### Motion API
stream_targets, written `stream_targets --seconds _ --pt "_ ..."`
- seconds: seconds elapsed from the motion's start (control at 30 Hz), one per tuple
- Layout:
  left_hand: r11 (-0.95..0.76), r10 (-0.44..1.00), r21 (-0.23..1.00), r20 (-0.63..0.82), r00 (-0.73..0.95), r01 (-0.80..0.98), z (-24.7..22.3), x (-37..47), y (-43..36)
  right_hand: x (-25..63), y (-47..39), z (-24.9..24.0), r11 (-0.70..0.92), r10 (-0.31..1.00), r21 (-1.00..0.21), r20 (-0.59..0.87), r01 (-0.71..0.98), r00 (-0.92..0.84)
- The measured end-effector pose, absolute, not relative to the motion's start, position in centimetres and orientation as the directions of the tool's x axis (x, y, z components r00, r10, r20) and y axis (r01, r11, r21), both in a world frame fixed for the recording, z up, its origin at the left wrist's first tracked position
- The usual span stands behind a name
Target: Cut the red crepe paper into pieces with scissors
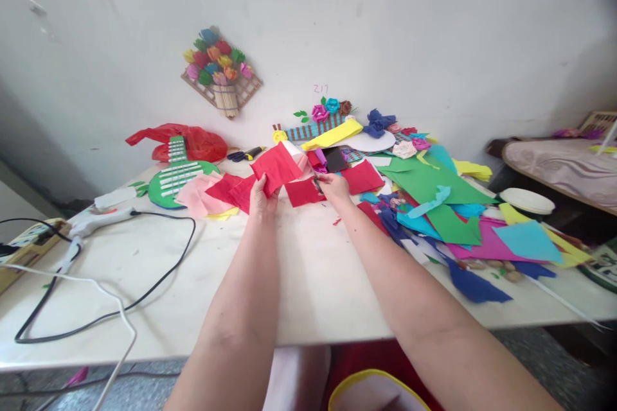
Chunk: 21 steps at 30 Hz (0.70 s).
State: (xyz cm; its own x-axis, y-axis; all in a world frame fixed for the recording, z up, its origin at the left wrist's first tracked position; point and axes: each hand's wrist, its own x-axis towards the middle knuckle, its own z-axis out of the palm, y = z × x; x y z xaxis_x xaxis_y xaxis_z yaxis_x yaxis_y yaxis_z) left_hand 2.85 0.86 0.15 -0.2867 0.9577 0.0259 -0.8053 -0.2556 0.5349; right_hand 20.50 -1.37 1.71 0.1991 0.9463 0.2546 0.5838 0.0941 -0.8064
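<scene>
While both forearms extend from the bottom of the frame toward its centre, the left hand [263, 198] holds a red paper sheet [276, 168] raised off the tabletop [159, 282], its grip clamped on the sheet's lower edge. The right hand [333, 187] sits just right of centre with fingers closed around a small dark tool, seemingly scissors [317, 183], though it is too small to identify with certainty. This tool meets a second red paper piece [303, 192] lying flat between the 2 hands.

Left of the held sheet, pink paper [200, 198] and further red pieces [230, 191] lie overlapping on the tabletop. Beyond them, at centre left, a green guitar-shaped craft [176, 181] with white strips rests beside a red plastic bag [195, 141]. A white glue gun [99, 221] lies at the left of the frame, with a black cable [144, 295] and a white cable [103, 292] trailing toward the lower left.

The right half of the tabletop carries a dense spread of coloured paper: a large green sheet [424, 181], a magenta sheet [486, 245], a light blue piece [529, 241] and dark blue scraps [475, 286]. A white paper plate [526, 200] sits at the far right edge of this spread.

At upper centre, paper flowers [332, 108] stand against the wall, and a flower basket craft [220, 70] hangs on the wall at upper left of centre. A bed [562, 164] occupies the right edge of the frame.
</scene>
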Motion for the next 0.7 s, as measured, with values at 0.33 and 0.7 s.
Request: stream_targets --seconds 0.33,0.7 --pt "-0.223 0.966 0.573 0.022 -0.257 -0.788 0.4 3.2 0.4 23.8 -1.9 2.4 -0.171 0.87 -0.405 0.366 0.898 0.331" --pt "-0.191 0.973 0.61 0.016 -0.228 -0.769 0.2 3.4 0.6 25.1 -0.8 1.2 -0.285 0.907 -0.308 0.22 0.908 0.36"
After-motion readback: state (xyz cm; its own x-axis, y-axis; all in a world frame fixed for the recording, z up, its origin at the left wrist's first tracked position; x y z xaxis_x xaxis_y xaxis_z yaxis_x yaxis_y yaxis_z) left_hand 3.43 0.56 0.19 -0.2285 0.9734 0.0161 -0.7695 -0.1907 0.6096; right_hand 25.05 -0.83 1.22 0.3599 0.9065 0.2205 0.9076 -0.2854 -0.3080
